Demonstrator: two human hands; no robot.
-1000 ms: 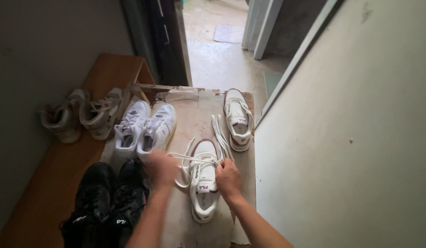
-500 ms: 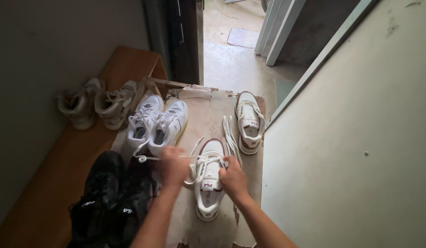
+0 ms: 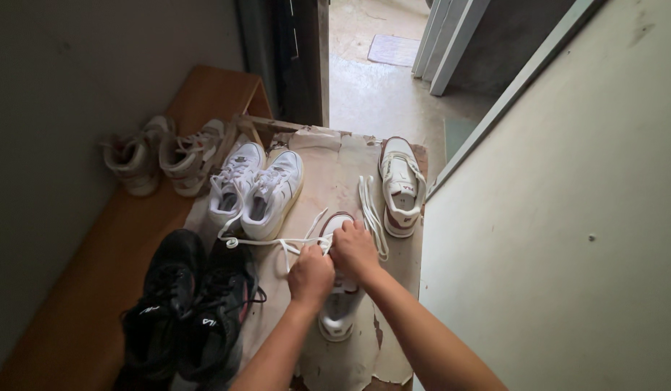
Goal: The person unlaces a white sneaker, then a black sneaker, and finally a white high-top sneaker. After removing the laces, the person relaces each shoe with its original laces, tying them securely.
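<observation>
I'm watching both hands working the long white shoelace [image 3: 266, 242] over the white low-top sneaker with dark red trim [image 3: 338, 318], which is lying toe toward me on the worn cream sheet [image 3: 328, 174] covering the desk. The left hand [image 3: 311, 277] and right hand [image 3: 354, 250] are touching, fingers pinching lace at the eyelets. I'm judging this mid-lacing; next comes pulling slack through evenly. Its matching sneaker [image 3: 401, 185] is waiting beyond.

Hands [image 3: 334, 264] on white sneaker's [image 3: 337, 318] laces [image 3: 277, 242]
</observation>
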